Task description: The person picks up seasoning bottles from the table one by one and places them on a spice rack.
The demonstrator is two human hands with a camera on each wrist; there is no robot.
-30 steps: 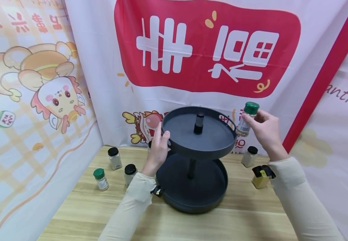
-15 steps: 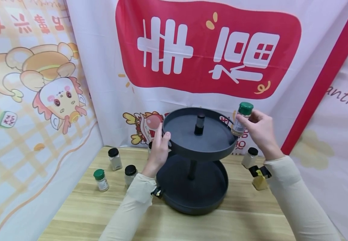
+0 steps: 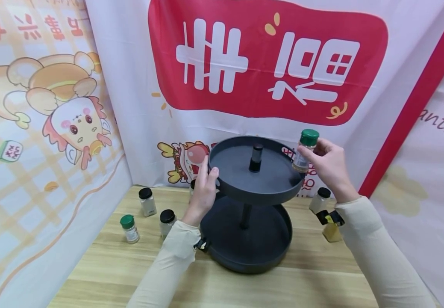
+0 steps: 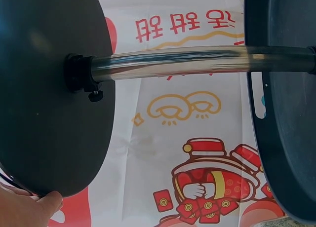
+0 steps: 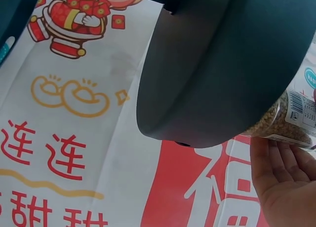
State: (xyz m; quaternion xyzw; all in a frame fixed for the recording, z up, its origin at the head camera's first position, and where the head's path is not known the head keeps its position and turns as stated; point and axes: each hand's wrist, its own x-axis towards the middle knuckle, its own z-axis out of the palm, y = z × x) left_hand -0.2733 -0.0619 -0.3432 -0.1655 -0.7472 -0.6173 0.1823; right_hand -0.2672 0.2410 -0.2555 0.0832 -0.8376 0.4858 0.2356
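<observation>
A dark grey two-tier round tray stand (image 3: 237, 171) stands on the wooden table. My left hand (image 3: 204, 190) grips the left rim of its upper tier, thumb on one side of the edge in the left wrist view. A metal post (image 4: 168, 61) joins the tiers. In my right hand (image 3: 330, 164) is a clear spice jar (image 3: 301, 160) with a green cap, held upright between thumb and fingers. The jar's base overlaps the upper tier's right rim in the head view. Brown grains and a barcode label show on the jar (image 5: 296, 116) in the right wrist view.
Left of the stand are a green-capped jar (image 3: 130, 231) and black-capped jars (image 3: 147, 203), one partly behind my left hand. To the right stand a black-capped jar (image 3: 319, 201) and a yellow-filled jar (image 3: 331, 233), partly hidden by the wrist strap. A printed cloth (image 3: 129, 107) hangs behind.
My right hand has carried the green-capped spice jar left, from beside the upper tier to over its right rim. The left hand keeps its hold on the left rim.
</observation>
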